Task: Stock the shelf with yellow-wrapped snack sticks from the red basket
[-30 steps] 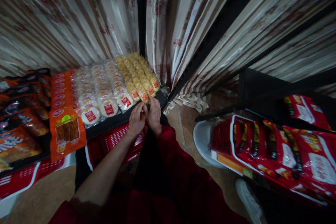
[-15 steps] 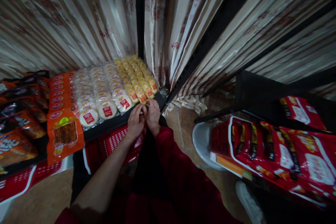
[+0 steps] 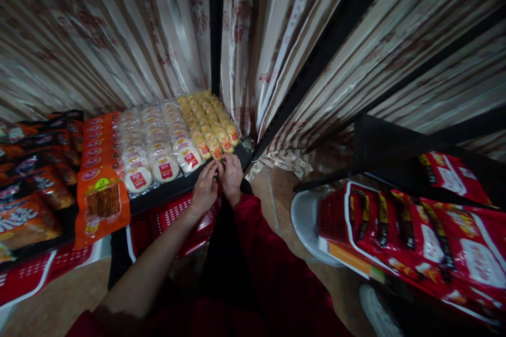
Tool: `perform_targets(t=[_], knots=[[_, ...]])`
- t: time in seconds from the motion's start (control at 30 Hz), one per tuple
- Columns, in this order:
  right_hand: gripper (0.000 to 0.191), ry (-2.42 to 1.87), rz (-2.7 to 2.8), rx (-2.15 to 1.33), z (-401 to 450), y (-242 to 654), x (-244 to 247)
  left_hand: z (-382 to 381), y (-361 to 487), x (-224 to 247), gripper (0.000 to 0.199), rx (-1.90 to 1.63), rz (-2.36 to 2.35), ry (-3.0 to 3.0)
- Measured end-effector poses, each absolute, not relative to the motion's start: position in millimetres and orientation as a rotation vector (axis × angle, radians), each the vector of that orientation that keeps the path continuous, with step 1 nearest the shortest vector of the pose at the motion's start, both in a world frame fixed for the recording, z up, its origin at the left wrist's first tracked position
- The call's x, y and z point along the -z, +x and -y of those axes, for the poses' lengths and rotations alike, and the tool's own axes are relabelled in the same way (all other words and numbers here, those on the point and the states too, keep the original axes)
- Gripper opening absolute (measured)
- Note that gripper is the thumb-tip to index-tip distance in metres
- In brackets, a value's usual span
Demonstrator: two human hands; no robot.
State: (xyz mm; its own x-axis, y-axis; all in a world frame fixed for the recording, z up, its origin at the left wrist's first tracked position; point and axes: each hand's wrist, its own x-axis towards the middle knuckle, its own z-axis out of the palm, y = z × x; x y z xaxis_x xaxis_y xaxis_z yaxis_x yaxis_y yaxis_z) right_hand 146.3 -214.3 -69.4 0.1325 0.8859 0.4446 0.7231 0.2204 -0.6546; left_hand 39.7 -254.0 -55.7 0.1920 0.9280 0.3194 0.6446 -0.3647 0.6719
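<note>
Both hands meet at the front edge of the black shelf (image 3: 158, 197), just in front of the yellow-wrapped snack packs (image 3: 213, 145). My left hand (image 3: 206, 187) has its fingers bent and closed, with the tips against those of the other hand. My right hand (image 3: 231, 175) is closed in the same way, thumb and fingers drawn together. Whatever lies between the fingertips is too small and dark to make out. Left of the yellow packs stand rows of round white rice crackers (image 3: 164, 167) in clear wrappers.
An orange snack bag (image 3: 103, 205) and darker orange-and-black bags (image 3: 47, 184) fill the shelf's left part. Red baskets (image 3: 174, 221) sit below. At right, a red basket (image 3: 334, 216) holds red snack bags. Curtains (image 3: 166, 21) and black posts (image 3: 216, 26) stand behind.
The view has shifted slightly, so the shelf and snacks appear a little lower and further right. Both hands stay together at the shelf edge, fingers moving only slightly.
</note>
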Motion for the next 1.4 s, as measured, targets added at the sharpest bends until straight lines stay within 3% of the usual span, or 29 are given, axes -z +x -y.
perform_targets(t=[0.4,0.93,1.4], knots=[[0.019,-1.567,1.626,-0.198,211.5,146.0,73.0,230.7,24.5,40.2,0.048,-0.665,-1.401,2.711],[0.029,-1.322,1.438,-0.260,223.4,161.8,59.5,230.1,27.7,46.7,0.051,-0.615,-1.468,2.714],[0.049,-1.427,1.506,-0.183,155.3,168.1,49.5,227.8,30.4,44.9,0.049,-0.638,-1.427,2.773]])
